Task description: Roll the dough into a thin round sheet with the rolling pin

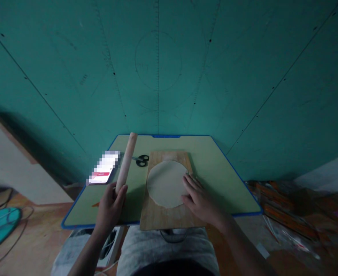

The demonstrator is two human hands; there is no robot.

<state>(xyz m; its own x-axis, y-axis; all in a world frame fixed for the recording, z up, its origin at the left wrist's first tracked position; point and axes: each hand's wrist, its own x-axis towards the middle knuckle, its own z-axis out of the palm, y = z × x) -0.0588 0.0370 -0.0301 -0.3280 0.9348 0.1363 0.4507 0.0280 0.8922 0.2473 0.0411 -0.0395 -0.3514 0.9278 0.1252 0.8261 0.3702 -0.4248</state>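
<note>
My left hand is wrapped round the lower end of a wooden rolling pin, which points up and leans slightly right, held off to the left of the board. A thin round sheet of dough lies flat on a wooden board. Over the dough's right edge rests my right hand, its fingers stretched out and the thumb apart from them. The fingertips touch the dough; whether any of its edge is lifted under them I cannot make out.
The board stands on a pale green table with a blue rim. Black-handled scissors lie left of the board, and a lit phone or tablet farther left. Close behind rises a green wall. Cluttered boxes are on the floor at right.
</note>
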